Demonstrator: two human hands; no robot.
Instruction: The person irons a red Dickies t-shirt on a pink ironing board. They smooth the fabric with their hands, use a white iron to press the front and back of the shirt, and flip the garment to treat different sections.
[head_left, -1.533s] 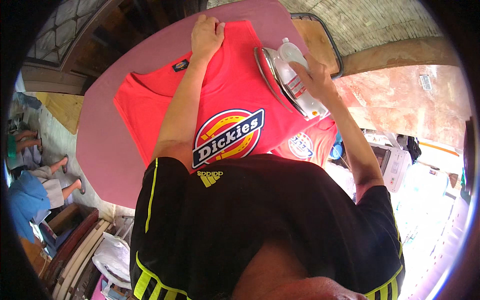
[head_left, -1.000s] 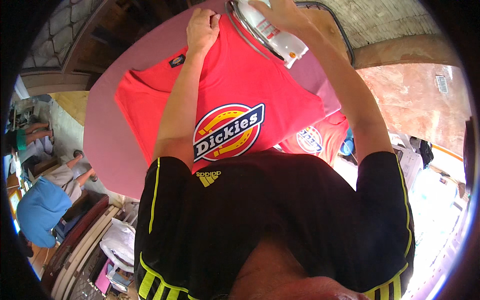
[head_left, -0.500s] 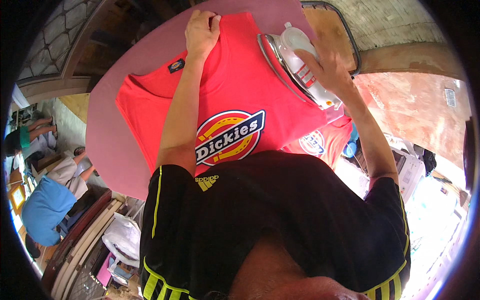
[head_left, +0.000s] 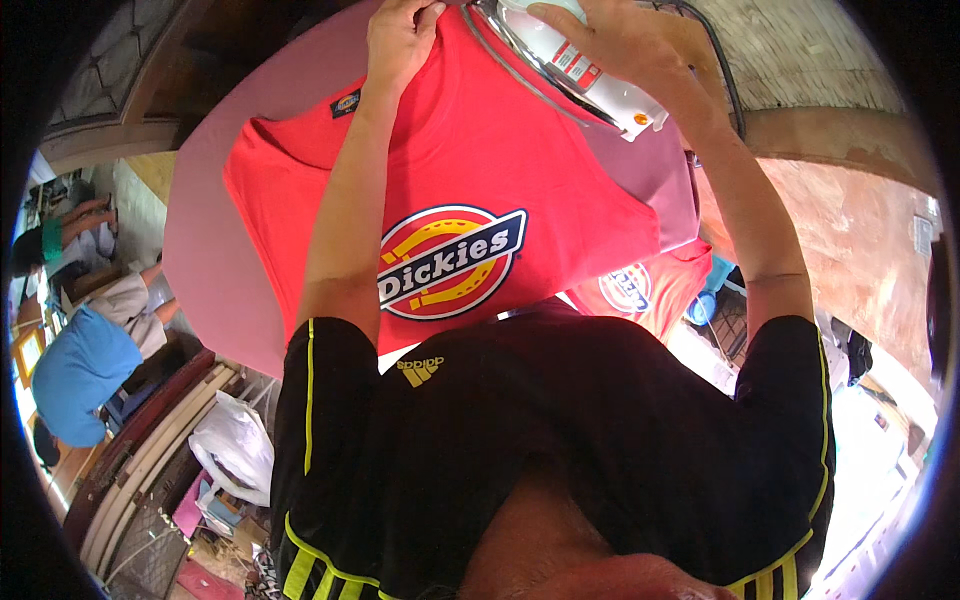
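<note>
A red shirt (head_left: 470, 160) with a round printed emblem on its front lies spread over a pink ironing board (head_left: 205, 200). My left hand (head_left: 403, 45) rests at the shirt's far shoulder, its fingers closed on the cloth edge there; the fingertips are partly cut off by the top of the picture. At the far right of the shirt, my right hand (head_left: 620, 40) grips a white iron (head_left: 612, 92) with a shiny metal base. The iron lies along the shirt's far right edge, and its far end runs to the picture's top.
Another red shirt (head_left: 630, 285) with a similar emblem hangs at the board's near right. A dark metal frame (head_left: 722, 70) curves beyond the iron. On the left, two people sit low, one in a blue top (head_left: 85, 365). A white plastic bag (head_left: 232, 440) lies nearer me.
My right hand has pushed the iron farther away, toward the shirt's far edge, baring the cloth on the right side. My left hand still holds the shoulder. The whole view has shifted slightly.
</note>
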